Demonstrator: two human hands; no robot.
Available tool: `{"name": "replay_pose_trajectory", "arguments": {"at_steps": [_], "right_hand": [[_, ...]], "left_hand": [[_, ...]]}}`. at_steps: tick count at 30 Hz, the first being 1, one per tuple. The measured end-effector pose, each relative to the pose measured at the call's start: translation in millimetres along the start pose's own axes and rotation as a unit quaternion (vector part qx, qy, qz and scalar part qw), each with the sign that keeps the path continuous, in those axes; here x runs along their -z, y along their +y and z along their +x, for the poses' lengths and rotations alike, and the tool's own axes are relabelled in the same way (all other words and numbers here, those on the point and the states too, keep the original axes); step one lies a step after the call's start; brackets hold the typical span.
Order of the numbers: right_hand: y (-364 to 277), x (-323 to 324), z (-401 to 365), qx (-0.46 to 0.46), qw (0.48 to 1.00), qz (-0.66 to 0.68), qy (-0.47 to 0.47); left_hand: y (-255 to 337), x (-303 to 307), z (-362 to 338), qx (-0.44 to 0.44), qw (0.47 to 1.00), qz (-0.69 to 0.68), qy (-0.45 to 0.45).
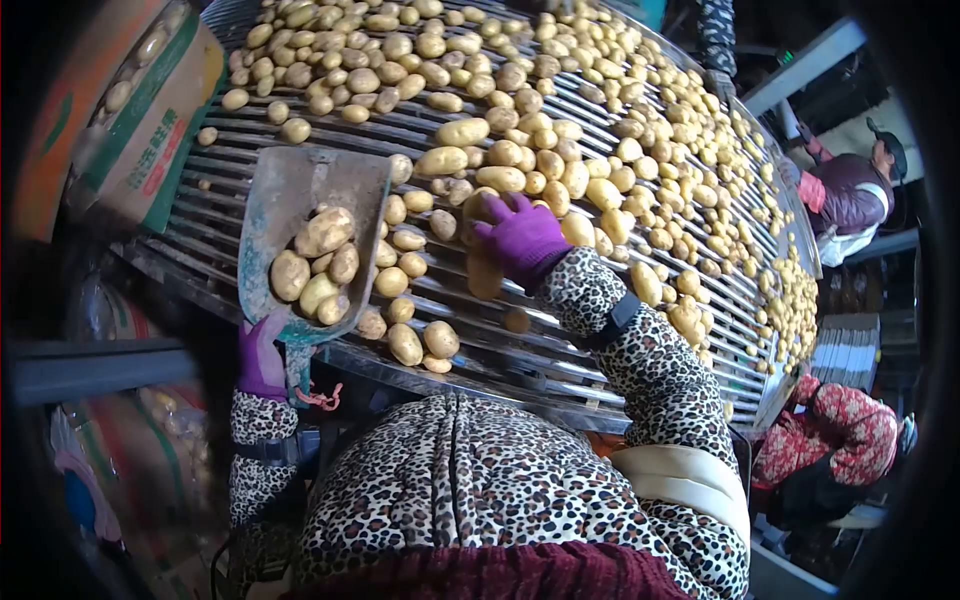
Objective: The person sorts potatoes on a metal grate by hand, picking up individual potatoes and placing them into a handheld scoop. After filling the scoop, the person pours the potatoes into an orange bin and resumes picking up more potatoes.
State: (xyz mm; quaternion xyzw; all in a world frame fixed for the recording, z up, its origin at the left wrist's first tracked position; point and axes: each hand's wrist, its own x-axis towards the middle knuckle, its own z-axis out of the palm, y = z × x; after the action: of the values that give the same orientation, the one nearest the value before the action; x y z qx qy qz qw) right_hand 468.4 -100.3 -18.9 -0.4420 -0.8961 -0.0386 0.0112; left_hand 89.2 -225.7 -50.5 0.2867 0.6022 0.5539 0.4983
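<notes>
Purple-gloved fingers [258, 345] of the left hand [262, 360] are wrapped tight round the short handle of a metal scoop [300, 185]; the scoop lies tilted on the near edge of the roller bed [570, 365], blade pointing away from the person; a heap of potatoes [322, 235] sits in its lower half, and loose ones lie just beside its right rim. Fingers [515, 207] of the right hand [525, 240], in the same purple glove, are bent down over the potatoes in the middle of the bed; a long potato [485, 275] shows from under the palm, touching it; whether the fingers clamp it or only rest on it I cannot tell. Leopard-print sleeves [650, 365] cover both arms, the right one with a dark strap at the wrist. Metal bars of the roller bed carry a wide spread of yellow potatoes, thick at the far side and along the right edge, thinner near the person; a cardboard box [150, 120] with green and red print stands at the far left corner, potatoes showing in its open top; two other people are at the right side of the bed, one in a dark vest [850, 195] farther off, one in a red flowered jacket [845, 430] nearer.
</notes>
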Motion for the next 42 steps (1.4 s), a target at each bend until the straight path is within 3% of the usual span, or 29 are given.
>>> {"name": "replay_pose_trajectory", "arguments": {"at_steps": [1,2,3,5,8,9,10,11,13,15,19,20,23,27,29,31,32,33,35,37,39,40,42], "right_hand": [[0.7,-5.7,2.4,-0.005,1.0,-0.001,0.024],[1.8,-9.8,5.0,-0.065,0.996,0.062,-0.024],[3.6,6.2,0.1,0.001,1.0,0.028,0.013],[5.1,18.4,0.2,-0.054,0.997,0.029,-0.041],[11.6,19.9,-3.2,-0.175,0.963,0.203,0.04],[10.7,26.3,-3.2,-0.226,0.882,0.413,0.015],[8.1,38.3,-4.3,-0.269,0.752,0.601,-0.009],[8.8,44.6,-7.8,-0.296,0.582,0.757,-0.03],[0.0,35.6,-12.9,-0.248,0.419,0.871,-0.066],[-7.5,26.2,-7.4,-0.246,0.329,0.906,-0.107],[-31.8,26.5,-0.9,-0.234,0.259,0.931,-0.108],[-37.7,30.7,-0.2,-0.234,0.276,0.928,-0.084],[-50.3,42.7,3.9,-0.231,0.222,0.945,-0.069],[-65.7,39.5,17.4,-0.231,0.295,0.924,-0.081],[-79.1,31.4,24.2,-0.174,0.269,0.943,-0.091],[-92.4,40.8,26.4,-0.102,0.283,0.945,-0.127],[-95.9,37.4,28.5,-0.133,0.352,0.906,-0.195],[-97.3,34.8,16.6,-0.051,0.357,0.915,-0.183],[-93.6,16.7,2.6,0.019,0.493,0.848,-0.195],[-80.0,39.7,-28.5,-0.021,0.601,0.76,-0.246],[-60.5,18.3,-65.0,0.039,0.743,0.652,-0.146],[-48.8,15.5,-85.3,-0.015,0.728,0.664,-0.168],[-25.7,23.0,-117.7,-0.109,0.696,0.681,-0.2]], "left_hand": [[3.0,-4.1,-0.6,-0.007,1.0,0.0,0.001],[9.1,-7.8,-5.5,0.008,1.0,-0.013,-0.004],[5.5,-2.5,-2.2,0.007,1.0,-0.013,-0.009],[22.3,-18.1,-12.7,0.03,0.999,-0.035,-0.015],[2.8,-2.9,-1.6,0.01,0.999,-0.045,0.003],[2.4,-1.4,-1.1,0.004,0.999,-0.046,0.005],[2.6,-0.5,-0.5,0.0,0.999,-0.046,0.004],[1.9,-3.0,-0.2,-0.004,0.999,-0.046,0.001],[10.5,-10.4,-4.6,0.018,0.998,-0.056,-0.005],[11.5,-9.2,-3.8,0.021,0.998,-0.053,-0.005],[8.9,-6.0,-2.1,0.007,0.999,-0.045,0.005],[12.7,-10.7,-4.6,0.004,0.999,-0.047,0.007],[25.4,-20.8,-12.4,0.016,0.999,-0.039,0.006],[28.7,-22.2,-13.9,0.037,0.999,-0.029,-0.002],[33.1,-22.2,-16.4,0.054,0.998,-0.028,-0.005],[3.5,0.1,2.5,0.023,1.0,-0.007,-0.002],[-6.3,8.7,8.7,0.008,1.0,0.003,0.001],[0.0,4.7,4.6,0.015,1.0,-0.011,-0.001],[14.8,-9.4,-4.8,0.028,0.999,-0.041,-0.005],[7.4,-4.3,-0.6,0.005,1.0,-0.014,0.0],[5.6,-3.4,-0.5,0.01,1.0,-0.008,0.003],[4.6,-4.3,-1.2,-0.004,1.0,-0.026,0.006],[24.3,-23.4,-14.1,0.051,0.998,-0.025,0.007]]}}
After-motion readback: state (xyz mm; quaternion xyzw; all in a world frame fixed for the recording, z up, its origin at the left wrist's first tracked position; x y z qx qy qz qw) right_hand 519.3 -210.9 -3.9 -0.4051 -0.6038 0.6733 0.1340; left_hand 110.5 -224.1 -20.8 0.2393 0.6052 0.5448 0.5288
